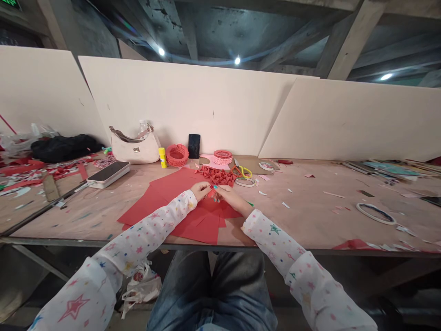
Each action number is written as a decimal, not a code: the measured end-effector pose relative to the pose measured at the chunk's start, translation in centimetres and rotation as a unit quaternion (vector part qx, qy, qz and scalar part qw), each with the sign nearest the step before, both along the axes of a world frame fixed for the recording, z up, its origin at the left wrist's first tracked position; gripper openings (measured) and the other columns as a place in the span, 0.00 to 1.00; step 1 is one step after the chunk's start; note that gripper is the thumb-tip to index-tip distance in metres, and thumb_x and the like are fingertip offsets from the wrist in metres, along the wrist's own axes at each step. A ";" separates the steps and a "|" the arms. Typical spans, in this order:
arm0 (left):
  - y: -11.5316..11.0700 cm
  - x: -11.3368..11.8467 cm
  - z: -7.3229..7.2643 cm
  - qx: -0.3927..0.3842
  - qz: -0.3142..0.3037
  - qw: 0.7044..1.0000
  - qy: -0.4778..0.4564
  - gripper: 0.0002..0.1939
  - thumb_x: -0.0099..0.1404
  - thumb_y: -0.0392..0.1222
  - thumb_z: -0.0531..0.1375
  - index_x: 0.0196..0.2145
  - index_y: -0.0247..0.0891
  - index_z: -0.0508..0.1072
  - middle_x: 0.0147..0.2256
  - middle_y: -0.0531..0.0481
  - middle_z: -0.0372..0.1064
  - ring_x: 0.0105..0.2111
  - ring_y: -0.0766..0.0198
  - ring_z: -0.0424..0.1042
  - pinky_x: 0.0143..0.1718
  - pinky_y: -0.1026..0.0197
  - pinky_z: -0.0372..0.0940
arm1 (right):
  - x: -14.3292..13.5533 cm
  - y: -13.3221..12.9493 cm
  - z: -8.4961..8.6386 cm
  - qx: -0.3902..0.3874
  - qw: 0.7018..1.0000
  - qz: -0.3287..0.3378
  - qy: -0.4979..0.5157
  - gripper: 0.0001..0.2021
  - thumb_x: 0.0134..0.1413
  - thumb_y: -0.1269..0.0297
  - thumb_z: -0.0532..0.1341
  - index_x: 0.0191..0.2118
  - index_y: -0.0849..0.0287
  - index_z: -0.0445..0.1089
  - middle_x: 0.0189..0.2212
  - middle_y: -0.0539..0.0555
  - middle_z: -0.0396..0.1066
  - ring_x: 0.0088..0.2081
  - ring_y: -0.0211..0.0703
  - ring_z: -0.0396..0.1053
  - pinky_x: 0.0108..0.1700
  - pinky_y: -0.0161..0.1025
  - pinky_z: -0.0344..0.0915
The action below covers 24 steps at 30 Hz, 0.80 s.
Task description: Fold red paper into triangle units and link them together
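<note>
My left hand and my right hand meet over the table with fingertips pinched together. Between them is a small piece of red paper, mostly covered by the fingers. Sheets of red paper lie overlapping under both hands. Just beyond the fingertips rests a heap of folded red paper pieces. Yellow-and-orange-handled scissors lie to the right of that heap, near a roll of tape.
Along the back stand a white handbag, a yellow glue stick, red paper rings and a phone. A white boxy device lies left. A white ring and paper scraps lie right. White boards close off the back.
</note>
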State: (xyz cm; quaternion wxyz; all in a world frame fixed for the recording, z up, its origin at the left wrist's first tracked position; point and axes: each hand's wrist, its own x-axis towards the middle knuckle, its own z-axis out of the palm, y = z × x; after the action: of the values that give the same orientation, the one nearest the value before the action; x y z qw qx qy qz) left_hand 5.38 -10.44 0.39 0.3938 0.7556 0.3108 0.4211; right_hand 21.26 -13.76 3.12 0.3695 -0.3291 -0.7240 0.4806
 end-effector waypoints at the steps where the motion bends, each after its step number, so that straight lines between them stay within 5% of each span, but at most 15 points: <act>1: -0.1 0.0 0.1 0.001 -0.002 1.000 -0.002 0.17 0.56 0.50 0.50 0.20 0.34 0.59 0.16 0.58 0.55 0.14 0.75 0.52 0.16 0.70 0.50 | 0.0 0.0 0.0 -0.001 1.000 0.000 0.000 0.15 0.51 0.58 0.50 0.25 0.63 0.66 0.20 0.50 0.64 0.23 0.33 0.60 0.27 0.32 0.55; 16: -1.0 0.4 0.8 -0.008 -0.013 1.000 0.014 0.16 0.54 0.49 0.51 0.18 0.34 0.59 0.14 0.57 0.53 0.15 0.73 0.53 0.17 0.69 0.51 | -0.5 -0.2 -0.6 -0.015 0.999 -0.016 0.028 0.16 0.49 0.61 0.47 0.17 0.61 0.62 0.15 0.50 0.62 0.20 0.35 0.60 0.26 0.34 0.57; 24: -0.6 0.2 0.5 0.011 0.003 0.999 0.032 0.13 0.54 0.44 0.51 0.17 0.34 0.58 0.14 0.58 0.50 0.15 0.74 0.52 0.18 0.69 0.49 | -0.1 0.0 0.0 0.025 0.998 -0.048 0.023 0.07 0.45 0.67 0.51 0.20 0.59 0.61 0.16 0.45 0.59 0.21 0.33 0.57 0.25 0.32 0.53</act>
State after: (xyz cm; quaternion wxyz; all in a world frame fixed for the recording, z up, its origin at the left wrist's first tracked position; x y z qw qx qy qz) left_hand 5.53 -11.08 0.86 0.3744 0.7718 0.3209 0.4015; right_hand 21.18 -13.77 3.09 0.4163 -0.3430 -0.7105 0.4519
